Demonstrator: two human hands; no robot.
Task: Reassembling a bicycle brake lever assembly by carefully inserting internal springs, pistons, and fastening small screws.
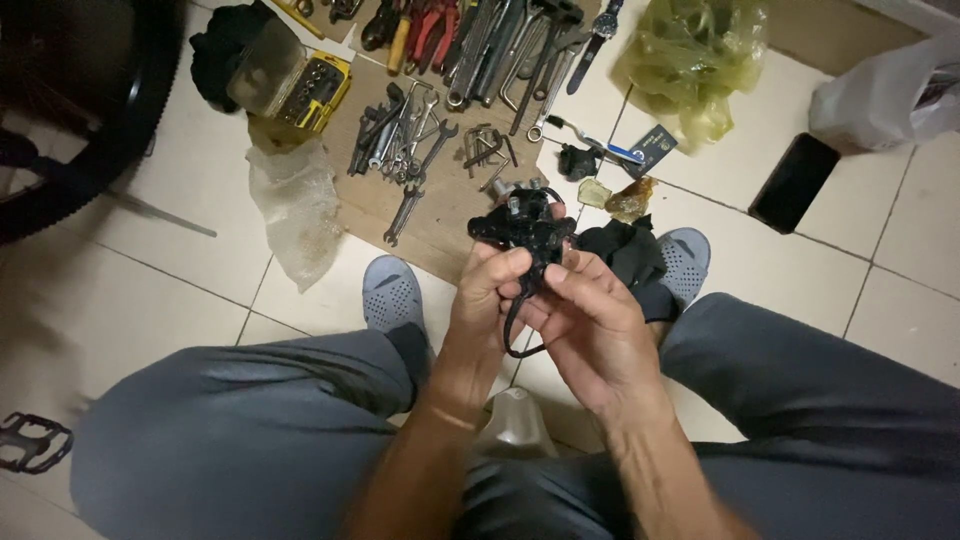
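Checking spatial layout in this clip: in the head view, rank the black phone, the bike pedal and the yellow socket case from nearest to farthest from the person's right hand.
From the right hand:
1. Black phone, on the tiles up and to the right.
2. Yellow socket case, upper left by the cardboard.
3. Bike pedal, far left at the frame's edge.

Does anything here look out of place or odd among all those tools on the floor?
One thing: a lone bicycle pedal lies at the far left edge, well apart from the wrenches gathered on the cardboard sheet. Otherwise nothing looks spilled or broken. Both hands hold a black mechanical part over the lap.
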